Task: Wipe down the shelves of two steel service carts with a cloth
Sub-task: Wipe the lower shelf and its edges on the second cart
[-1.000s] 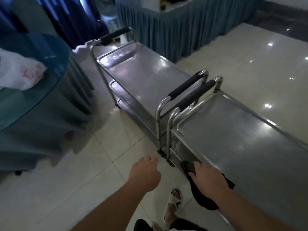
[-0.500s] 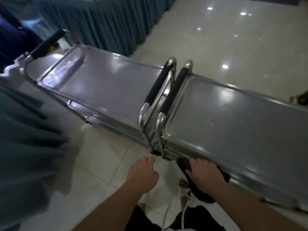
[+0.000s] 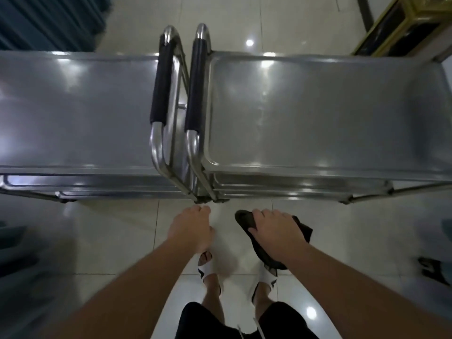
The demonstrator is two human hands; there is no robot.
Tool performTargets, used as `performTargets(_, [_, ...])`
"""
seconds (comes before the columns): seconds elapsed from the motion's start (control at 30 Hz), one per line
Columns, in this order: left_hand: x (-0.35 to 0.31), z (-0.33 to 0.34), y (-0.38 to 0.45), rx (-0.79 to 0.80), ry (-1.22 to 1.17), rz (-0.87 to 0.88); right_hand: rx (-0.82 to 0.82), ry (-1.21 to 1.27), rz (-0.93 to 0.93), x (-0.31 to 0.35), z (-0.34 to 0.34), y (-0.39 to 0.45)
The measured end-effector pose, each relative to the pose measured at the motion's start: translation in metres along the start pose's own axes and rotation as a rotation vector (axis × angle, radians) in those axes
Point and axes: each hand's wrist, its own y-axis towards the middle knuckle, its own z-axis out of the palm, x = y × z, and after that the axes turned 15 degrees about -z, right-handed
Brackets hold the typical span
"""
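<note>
Dark cloth [image 3: 247, 222] under right hand [image 3: 276, 231]

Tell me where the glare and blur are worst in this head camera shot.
Head view: ceiling lights glare as bright spots on both cart tops, left cart and right cart, and on the floor tiles; the left and right edges smear with motion blur; the wide lens bows the cart rims. The hands and dark cloth stay fairly sharp.
</note>
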Motion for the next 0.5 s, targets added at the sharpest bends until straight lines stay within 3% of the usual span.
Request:
performTargets(0.27, [-0.034, 0.044, 0.049, 0.011, -0.077, -0.142, -0.055, 0.084, 0.022, -0.052, 0.042, 0.043])
performTargets(0.5, [-0.028, 0.102, 0.133, -0.061, -0.474, -0.262, -0.109, 0.09, 0.042, -0.084, 0.106, 0.101])
